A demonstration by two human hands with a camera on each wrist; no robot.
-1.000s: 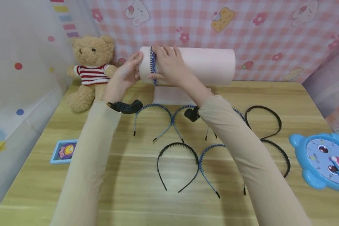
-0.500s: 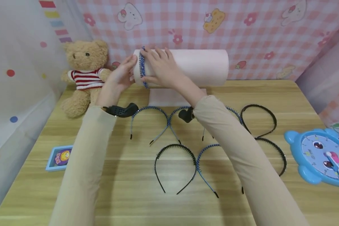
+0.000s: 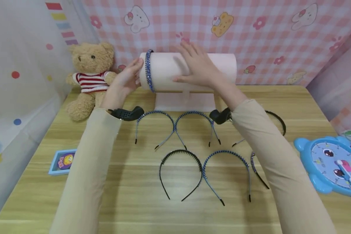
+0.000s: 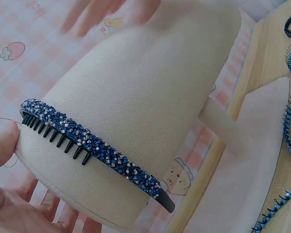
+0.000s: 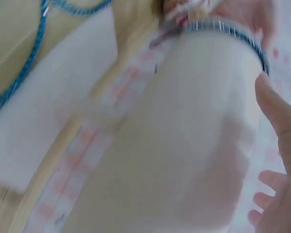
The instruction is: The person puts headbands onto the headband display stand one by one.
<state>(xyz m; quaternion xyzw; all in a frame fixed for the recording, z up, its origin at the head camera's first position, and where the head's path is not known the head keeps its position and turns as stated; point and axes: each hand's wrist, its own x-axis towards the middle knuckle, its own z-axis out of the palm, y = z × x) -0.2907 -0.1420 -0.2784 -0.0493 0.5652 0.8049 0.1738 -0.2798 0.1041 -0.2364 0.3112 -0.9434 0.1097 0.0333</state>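
A headband studded with blue and silver beads sits round the left end of a padded white display roll, its comb teeth toward that end, as the left wrist view also shows. My left hand holds the roll's left end, thumb at the rim beside the headband and fingers against the end. Over the middle of the roll, my right hand is spread, holding nothing; it is blurred in the left wrist view. The roll stands on a white base by a short post.
Blue headbands and a black headband lie in rows before the stand; my right sleeve covers some others. A teddy bear sits at left, near a small blue frame. A blue clock lies at right.
My right hand has let go of the headband and moved right along the roll. The headband has stayed round the roll's left end. My left hand has kept its place there.
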